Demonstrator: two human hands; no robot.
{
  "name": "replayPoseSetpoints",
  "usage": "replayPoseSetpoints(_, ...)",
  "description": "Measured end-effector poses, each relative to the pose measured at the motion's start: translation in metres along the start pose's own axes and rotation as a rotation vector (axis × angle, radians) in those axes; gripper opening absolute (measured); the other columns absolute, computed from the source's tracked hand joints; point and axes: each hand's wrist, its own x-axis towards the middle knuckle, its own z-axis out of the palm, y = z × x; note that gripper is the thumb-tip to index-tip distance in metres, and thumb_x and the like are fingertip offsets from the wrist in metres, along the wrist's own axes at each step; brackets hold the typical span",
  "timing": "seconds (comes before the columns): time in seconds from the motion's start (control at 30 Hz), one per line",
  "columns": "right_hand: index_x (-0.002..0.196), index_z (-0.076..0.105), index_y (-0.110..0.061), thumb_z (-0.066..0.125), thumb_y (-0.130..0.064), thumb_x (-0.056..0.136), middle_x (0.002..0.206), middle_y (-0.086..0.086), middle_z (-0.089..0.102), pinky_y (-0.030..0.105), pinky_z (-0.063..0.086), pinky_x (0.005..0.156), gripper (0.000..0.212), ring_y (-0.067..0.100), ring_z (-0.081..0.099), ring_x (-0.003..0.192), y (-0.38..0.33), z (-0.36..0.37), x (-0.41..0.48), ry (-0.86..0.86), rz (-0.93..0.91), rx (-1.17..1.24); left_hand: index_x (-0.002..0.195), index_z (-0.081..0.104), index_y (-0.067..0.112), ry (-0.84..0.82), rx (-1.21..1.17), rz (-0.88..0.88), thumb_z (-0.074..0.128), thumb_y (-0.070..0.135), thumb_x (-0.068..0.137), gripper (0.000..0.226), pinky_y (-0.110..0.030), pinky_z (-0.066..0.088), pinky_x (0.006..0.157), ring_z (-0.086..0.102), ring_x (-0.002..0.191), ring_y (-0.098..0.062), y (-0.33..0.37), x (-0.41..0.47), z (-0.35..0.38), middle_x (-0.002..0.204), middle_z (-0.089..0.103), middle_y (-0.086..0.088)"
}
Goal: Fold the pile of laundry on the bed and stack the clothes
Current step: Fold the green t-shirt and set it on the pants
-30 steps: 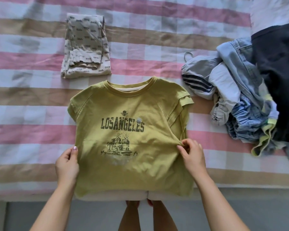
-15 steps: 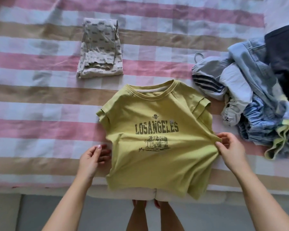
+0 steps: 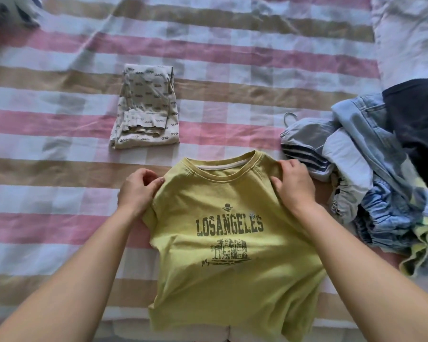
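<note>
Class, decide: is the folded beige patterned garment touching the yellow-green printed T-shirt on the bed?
Apart. The head view shows a band of striped bedsheet lying bare between the folded beige patterned garment and the collar of the yellow-green printed T-shirt.

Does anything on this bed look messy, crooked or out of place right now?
Nothing is damaged or spilled. The heap of clothes on the right is a tangled jumble, unfolded. The yellow T-shirt lies a little crooked and rumpled, its hem hanging over the edge of the bed. The folded patterned piece looks tidy.
</note>
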Motion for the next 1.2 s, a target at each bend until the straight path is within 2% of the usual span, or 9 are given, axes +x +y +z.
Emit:
replayPoseSetpoints(0.17,0.113,0.057,-0.008,0.066,-0.025,0.083,0.111,0.014,0.06,0.041,0.044,0.082,0.036,0.033,0.051,0.106,0.002,0.003,0.005,0.052,0.066,0.003,0.074,0.057,0.021,-0.052,0.113,0.07,0.064,0.028,0.086,0.015,-0.034,0.036,0.079,0.057,0.09,-0.025,0.004,-0.004,0.006,0.083,0.063,-0.002)
replayPoseSetpoints(0.27,0.104,0.065,-0.01,0.067,-0.023,0.084,0.104,0.011,0.067,0.037,0.046,0.079,0.024,0.03,0.058,0.099,0.0,-0.004,0.003,0.074,0.104,0.167,0.077,0.053,0.009,0.058,-0.055,0.207,0.059,0.014,0.089,0.015,-0.029,0.028,0.061,0.053,0.072,-0.03,0.007,-0.016,-0.006,0.071,0.054,-0.006)
replayPoseSetpoints(0.4,0.094,0.066,-0.011,0.068,-0.018,0.082,0.09,0.007,0.067,0.032,0.045,0.074,0.014,0.02,0.059,0.079,-0.016,-0.02,0.003,0.075,0.055,0.47,0.085,0.054,0.001,0.217,0.02,0.346,0.056,0.014,0.091,0.014,-0.031,0.031,0.059,0.052,0.065,-0.026,0.01,-0.018,-0.051,0.069,0.055,-0.01)
replayPoseSetpoints(0.53,0.093,0.065,-0.014,0.067,-0.017,0.083,0.083,0.0,0.062,0.016,0.037,0.062,0.01,0.004,0.051,0.066,-0.043,-0.035,0.03,0.062,-0.029,0.595,0.091,0.058,0.001,0.276,0.185,0.389,0.056,0.02,0.091,0.019,-0.041,0.039,0.064,0.058,0.075,-0.04,0.023,0.022,-0.097,0.08,0.062,-0.025)
replayPoseSetpoints(0.67,0.101,0.067,-0.006,0.064,-0.012,0.085,0.094,0.01,0.066,0.021,0.039,0.075,0.018,0.021,0.058,0.085,-0.066,-0.034,0.078,0.162,-0.019,0.508,0.099,0.056,0.004,0.278,0.322,0.385,0.052,0.023,0.093,0.02,-0.045,0.042,0.069,0.058,0.084,-0.044,0.048,0.075,-0.102,0.091,0.062,-0.028)
replayPoseSetpoints(0.8,0.11,0.064,-0.006,0.058,-0.003,0.087,0.111,0.014,0.065,0.025,0.04,0.089,0.024,0.026,0.059,0.103,-0.065,-0.015,0.107,0.115,0.063,0.418,0.103,0.058,0.005,0.225,0.205,0.324,0.053,0.01,0.09,0.015,-0.039,0.044,0.08,0.059,0.094,-0.037,0.052,0.098,-0.074,0.102,0.065,-0.022)
replayPoseSetpoints(0.9,0.116,0.061,-0.005,0.054,-0.001,0.087,0.116,0.015,0.062,0.025,0.038,0.094,0.03,0.026,0.056,0.109,-0.061,-0.008,0.101,0.106,0.038,0.378,0.117,0.056,0.005,0.182,0.114,0.275,0.056,0.006,0.088,0.029,-0.031,0.04,0.09,0.056,0.106,-0.032,0.041,0.092,-0.055,0.116,0.061,-0.02)
replayPoseSetpoints(1.07,0.118,0.057,-0.003,0.061,-0.006,0.083,0.118,0.016,0.055,0.026,0.03,0.102,0.036,0.026,0.048,0.114,-0.051,-0.02,0.018,0.351,-0.129,0.488,0.138,0.035,0.001,0.337,0.019,0.255,0.058,0.007,0.087,0.057,-0.032,0.022,0.105,0.038,0.125,-0.035,0.008,0.037,-0.045,0.135,0.043,-0.022)
replayPoseSetpoints(1.2,0.105,0.063,-0.002,0.065,-0.001,0.079,0.104,0.014,0.059,0.037,0.043,0.089,0.026,0.026,0.053,0.1,-0.029,0.002,-0.107,0.325,-0.073,0.575,0.132,0.044,0.003,0.362,-0.187,0.074,0.056,0.006,0.089,0.044,-0.045,0.037,0.101,0.043,0.122,-0.033,-0.047,-0.063,-0.03,0.13,0.049,-0.018)
